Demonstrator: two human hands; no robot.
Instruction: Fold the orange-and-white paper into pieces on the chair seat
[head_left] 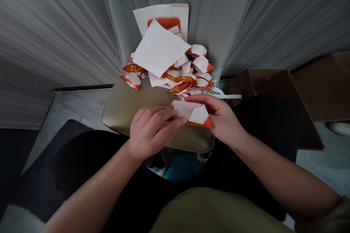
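Between my two hands is a folded paper piece [199, 114], white with orange corners and an orange lower edge. My left hand [153, 127] pinches its left end between thumb and fingers. At its right end, my right hand [218, 111] grips it, with the fingers partly hidden behind the paper. It is held just above the front of a chair seat [131, 105]. Beyond it lies a heap of similar folded orange and white papers [182, 86]. A flat white square sheet [161, 49] rests on top of the heap.
Against the chair back [213, 11] leans a larger white paper packet [142, 14] with an orange patch. A white strip [229, 96] sticks out right of the heap. An open cardboard box [269, 80] stands on the floor at right. Grey curtains [54, 36] hang on both sides.
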